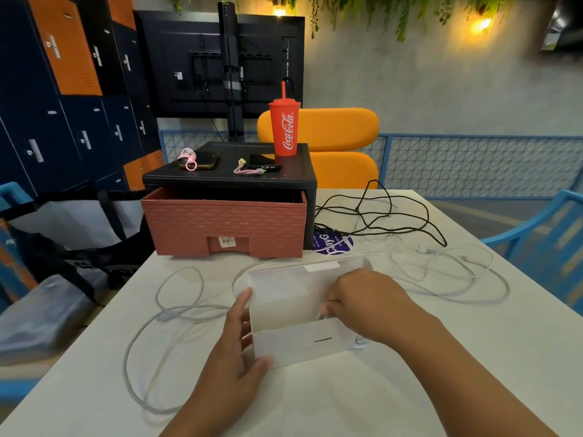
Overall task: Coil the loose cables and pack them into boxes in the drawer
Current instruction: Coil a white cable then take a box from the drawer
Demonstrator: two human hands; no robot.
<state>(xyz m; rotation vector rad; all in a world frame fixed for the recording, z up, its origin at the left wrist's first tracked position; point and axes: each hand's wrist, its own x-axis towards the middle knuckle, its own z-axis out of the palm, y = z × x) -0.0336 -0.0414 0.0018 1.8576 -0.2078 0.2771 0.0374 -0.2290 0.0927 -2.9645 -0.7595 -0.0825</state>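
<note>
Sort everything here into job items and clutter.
Job: white box, grey cable, white cable, black cable, drawer.
Clutter: red cup, phone, purple sticker, bag.

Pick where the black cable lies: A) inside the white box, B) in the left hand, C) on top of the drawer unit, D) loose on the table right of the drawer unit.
D: the black cable sprawls uncoiled on the table, right of the drawer unit.
</note>
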